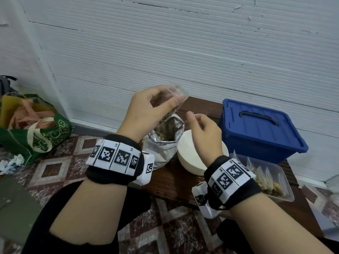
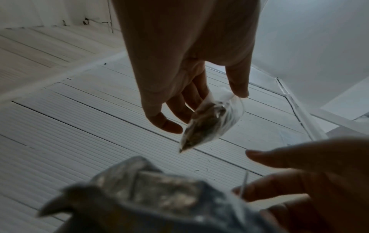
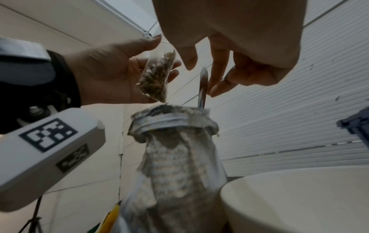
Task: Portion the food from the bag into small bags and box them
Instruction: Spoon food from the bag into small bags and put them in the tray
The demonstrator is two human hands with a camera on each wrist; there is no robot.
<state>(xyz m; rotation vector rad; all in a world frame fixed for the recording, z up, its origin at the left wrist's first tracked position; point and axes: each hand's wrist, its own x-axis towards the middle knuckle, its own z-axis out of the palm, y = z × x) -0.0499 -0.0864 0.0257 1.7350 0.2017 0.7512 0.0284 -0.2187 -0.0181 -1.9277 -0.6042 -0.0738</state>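
Observation:
My left hand (image 1: 172, 97) holds up a small clear bag (image 1: 181, 91), part filled with brownish bits, pinched near its mouth between thumb and fingers. Its lower tip (image 3: 157, 77) hangs just above the open silver foil bag (image 1: 165, 142) standing on the low wooden table (image 1: 170, 180). My right hand (image 1: 192, 117) pinches the handle of a metal spoon (image 3: 202, 88), whose bowl end dips into the foil bag's mouth (image 3: 173, 115). From the left wrist view the small bag (image 2: 209, 124) dangles under the fingers, with the right hand (image 2: 289, 170) close below it.
A white bowl (image 1: 190, 158) stands right of the foil bag. Behind it sits a blue box (image 1: 260, 129) with its lid on. A clear plastic tray (image 1: 286, 186) at the right holds several filled small bags. A green tote bag (image 1: 36, 132) lies on the tiled floor at left.

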